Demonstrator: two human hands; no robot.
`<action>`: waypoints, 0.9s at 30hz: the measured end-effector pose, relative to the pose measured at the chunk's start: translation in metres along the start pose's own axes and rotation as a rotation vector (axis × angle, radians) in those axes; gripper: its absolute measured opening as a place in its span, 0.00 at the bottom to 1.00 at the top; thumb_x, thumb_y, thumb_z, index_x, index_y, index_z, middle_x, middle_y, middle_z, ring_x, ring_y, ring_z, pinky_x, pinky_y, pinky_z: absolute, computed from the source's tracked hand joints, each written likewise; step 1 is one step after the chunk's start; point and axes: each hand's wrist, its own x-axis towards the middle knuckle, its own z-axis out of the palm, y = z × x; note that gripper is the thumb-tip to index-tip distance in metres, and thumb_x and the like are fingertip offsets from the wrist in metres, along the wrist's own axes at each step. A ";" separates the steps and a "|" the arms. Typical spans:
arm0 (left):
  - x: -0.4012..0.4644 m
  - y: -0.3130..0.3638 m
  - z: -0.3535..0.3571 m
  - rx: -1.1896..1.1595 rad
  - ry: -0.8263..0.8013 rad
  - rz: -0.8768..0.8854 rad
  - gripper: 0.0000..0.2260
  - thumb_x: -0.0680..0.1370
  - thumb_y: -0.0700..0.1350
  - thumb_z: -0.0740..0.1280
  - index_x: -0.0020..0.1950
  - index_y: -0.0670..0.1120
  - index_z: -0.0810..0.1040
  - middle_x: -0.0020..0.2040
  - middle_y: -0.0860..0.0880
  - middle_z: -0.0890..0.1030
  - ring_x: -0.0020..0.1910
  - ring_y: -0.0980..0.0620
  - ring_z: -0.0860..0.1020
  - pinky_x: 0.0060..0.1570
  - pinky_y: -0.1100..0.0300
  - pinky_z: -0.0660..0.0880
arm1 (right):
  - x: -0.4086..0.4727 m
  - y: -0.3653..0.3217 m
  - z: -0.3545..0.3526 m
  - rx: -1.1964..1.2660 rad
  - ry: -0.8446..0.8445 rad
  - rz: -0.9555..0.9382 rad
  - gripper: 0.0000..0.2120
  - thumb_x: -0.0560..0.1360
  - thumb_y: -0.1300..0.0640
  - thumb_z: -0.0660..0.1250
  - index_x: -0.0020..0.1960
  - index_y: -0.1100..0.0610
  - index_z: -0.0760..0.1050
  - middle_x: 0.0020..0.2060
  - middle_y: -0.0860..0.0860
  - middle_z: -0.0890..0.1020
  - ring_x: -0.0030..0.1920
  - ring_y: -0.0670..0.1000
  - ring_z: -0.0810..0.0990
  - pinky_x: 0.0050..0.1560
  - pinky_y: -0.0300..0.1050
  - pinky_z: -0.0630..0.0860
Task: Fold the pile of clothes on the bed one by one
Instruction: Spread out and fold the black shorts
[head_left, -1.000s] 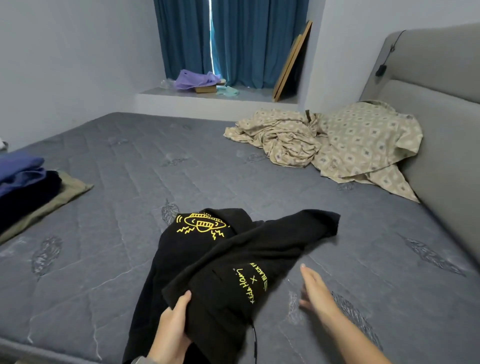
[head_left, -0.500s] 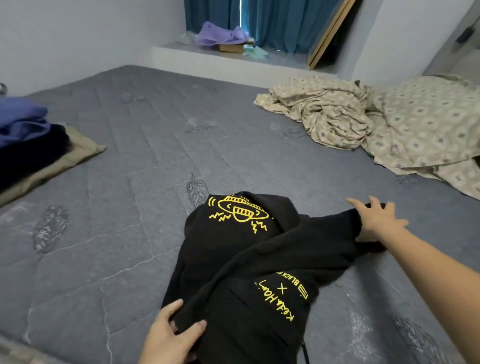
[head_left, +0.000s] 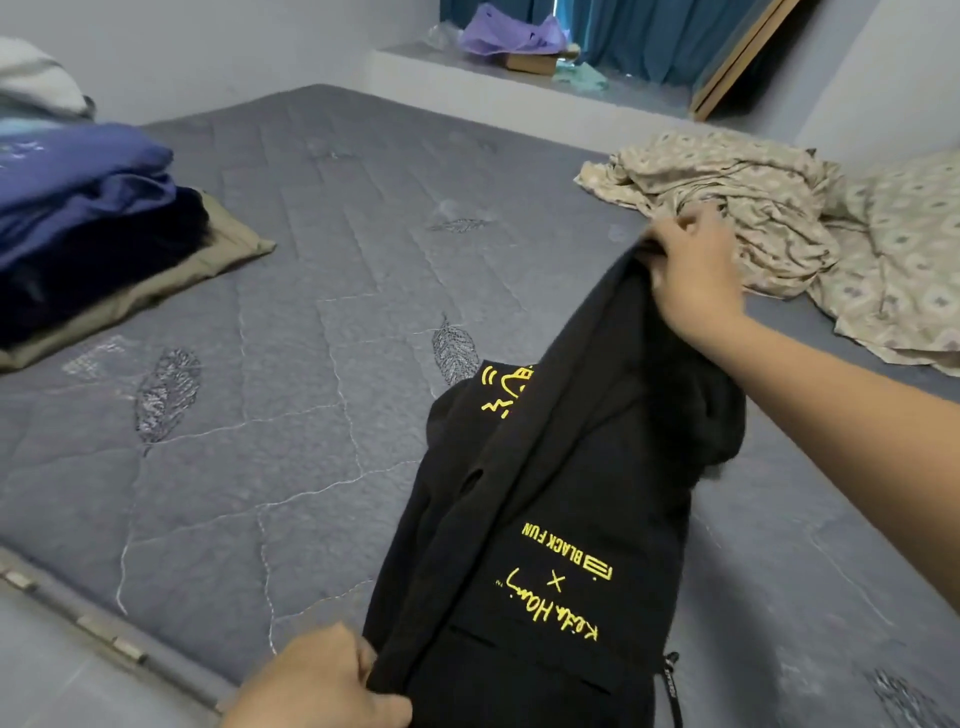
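Note:
A black garment (head_left: 561, 493) with yellow print is stretched lengthwise above the grey mattress (head_left: 291, 332). My right hand (head_left: 691, 275) grips its far end, lifted off the bed. My left hand (head_left: 317, 680) grips the near end at the bed's front edge. The lower left part of the garment with a yellow drawing still lies on the mattress. A stack of folded clothes (head_left: 88, 228), blue and dark ones on an olive piece, sits at the left.
A crumpled beige patterned sheet (head_left: 737, 208) lies at the far right, just behind my right hand. A window ledge (head_left: 519, 78) with a purple cloth and small box runs behind the bed. A wooden board leans beside the blue curtain.
My right hand has taken hold of the garment's far end and lifted it up and away, stretching it out. My left hand closed on the near end. The view shifted left and down.

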 end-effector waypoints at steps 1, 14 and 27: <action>0.001 0.000 0.001 0.036 -0.015 -0.005 0.17 0.54 0.63 0.66 0.31 0.53 0.74 0.34 0.58 0.74 0.44 0.59 0.79 0.55 0.63 0.74 | 0.004 -0.022 0.013 0.039 -0.046 -0.029 0.12 0.77 0.61 0.61 0.58 0.53 0.74 0.58 0.58 0.69 0.60 0.62 0.67 0.54 0.61 0.72; 0.027 0.007 0.021 -0.132 0.089 0.139 0.12 0.76 0.58 0.64 0.42 0.50 0.72 0.47 0.52 0.78 0.54 0.50 0.77 0.46 0.61 0.70 | -0.273 -0.072 0.014 0.446 -0.462 0.090 0.19 0.70 0.36 0.65 0.59 0.39 0.70 0.63 0.38 0.70 0.68 0.44 0.66 0.70 0.43 0.62; -0.055 0.014 0.057 -0.692 0.194 0.383 0.29 0.71 0.34 0.64 0.57 0.68 0.70 0.54 0.62 0.78 0.53 0.55 0.77 0.53 0.60 0.73 | -0.349 -0.077 -0.079 0.024 -0.964 0.002 0.48 0.65 0.56 0.72 0.72 0.33 0.45 0.73 0.49 0.51 0.74 0.55 0.52 0.64 0.52 0.69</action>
